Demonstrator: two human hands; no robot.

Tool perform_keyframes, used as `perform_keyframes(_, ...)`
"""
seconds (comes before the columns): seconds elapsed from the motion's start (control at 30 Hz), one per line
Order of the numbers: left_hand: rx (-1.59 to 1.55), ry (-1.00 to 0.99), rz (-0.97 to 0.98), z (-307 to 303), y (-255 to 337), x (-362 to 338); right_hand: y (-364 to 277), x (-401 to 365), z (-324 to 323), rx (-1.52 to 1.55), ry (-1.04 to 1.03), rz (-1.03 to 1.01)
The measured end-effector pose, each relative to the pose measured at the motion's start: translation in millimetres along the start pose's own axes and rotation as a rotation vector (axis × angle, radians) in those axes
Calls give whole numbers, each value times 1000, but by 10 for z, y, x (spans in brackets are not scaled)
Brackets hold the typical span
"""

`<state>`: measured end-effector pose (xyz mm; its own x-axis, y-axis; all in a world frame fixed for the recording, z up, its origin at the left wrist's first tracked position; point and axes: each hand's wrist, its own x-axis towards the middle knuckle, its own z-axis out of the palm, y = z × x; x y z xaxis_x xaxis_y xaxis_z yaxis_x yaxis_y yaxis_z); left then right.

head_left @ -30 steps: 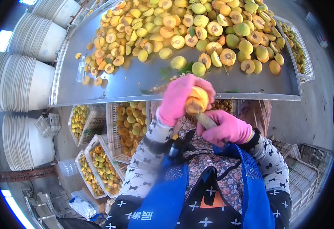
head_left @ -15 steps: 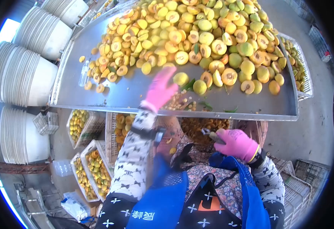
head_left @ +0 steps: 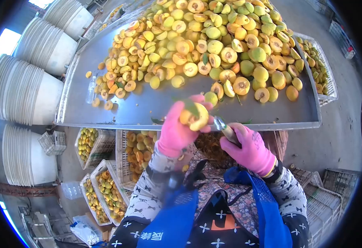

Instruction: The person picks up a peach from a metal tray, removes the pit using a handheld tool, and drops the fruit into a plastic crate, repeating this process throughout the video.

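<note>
My left hand (head_left: pixel 173 131), in a pink glove, is closed around a cut yellow peach (head_left: pixel 198 117) just over the near edge of the metal table. A green leaf (head_left: pixel 191 108) lies against the fruit. Close to it on the right, my right hand (head_left: pixel 252 152), also in a pink glove, grips the handle of a pitting tool (head_left: pixel 229 133) with a short shiny metal tip. That tip points at the peach; whether it touches cannot be made out. Beyond both hands, a large heap of whole and halved peaches (head_left: pixel 181 45) covers the far part of the tabletop.
The metal table (head_left: pixel 127 109) has a raised rim. A clear bottle (head_left: pixel 91 90) lies at its left. Crates of peaches (head_left: pixel 108 194) stand on the floor at lower left, another crate (head_left: pixel 332 84) at the right. Stacked white tubs (head_left: pixel 44 97) line the left side.
My left hand has drawn back from the heap towards me and now holds a cut peach. The right hand has risen slightly with the tool, bringing it near the fruit.
</note>
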<state>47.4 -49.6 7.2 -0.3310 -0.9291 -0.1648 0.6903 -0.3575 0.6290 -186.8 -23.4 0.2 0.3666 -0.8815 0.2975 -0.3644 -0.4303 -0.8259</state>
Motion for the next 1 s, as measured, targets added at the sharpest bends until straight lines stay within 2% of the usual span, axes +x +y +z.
perform_keyframes(0.03, 36, 20, -25, 149, -67, -53, -20, 22, 12, -23, 51, -62)
perform_keyframes(0.1, 679, 78, -49, 386, -93, -151, -85, 0, -61, -46, 55, -26)
perform_keyframes(0.17, 869, 157, -115, 589, -81, -216, -90, -96, -63, -64, 66, 27)
perform_keyframes(0.27, 1263, 55, 247, 463, -228, -197, -84, -228, -56, -65, 48, 30)
perform_keyframes(0.37, 857, 161, 154, 566, -324, -197, -67, -260, 14, -238, 64, -72)
perform_keyframes(0.43, 802, 159, 236, 609, -393, -200, -67, -230, 41, -379, 63, -127)
perform_keyframes(0.5, 625, 180, 223, 602, -416, -195, -72, -214, 78, -462, 34, -96)
perform_keyframes(0.57, 324, 222, 110, 549, -439, -196, -49, -223, 116, -526, -7, -84)
perform_keyframes(0.63, 425, 269, 121, 598, -465, -211, 1, -203, 123, -578, -47, -95)
perform_keyframes(0.73, 474, 291, 148, 527, -522, -208, -20, -196, 130, -550, -95, -93)
perform_keyframes(0.83, 425, 301, 140, 522, -520, -182, -52, -197, 144, -233, -200, 39)
perform_keyframes(1.0, 270, 302, 257, 430, -628, -91, -43, -231, 295, 11, -132, 1)
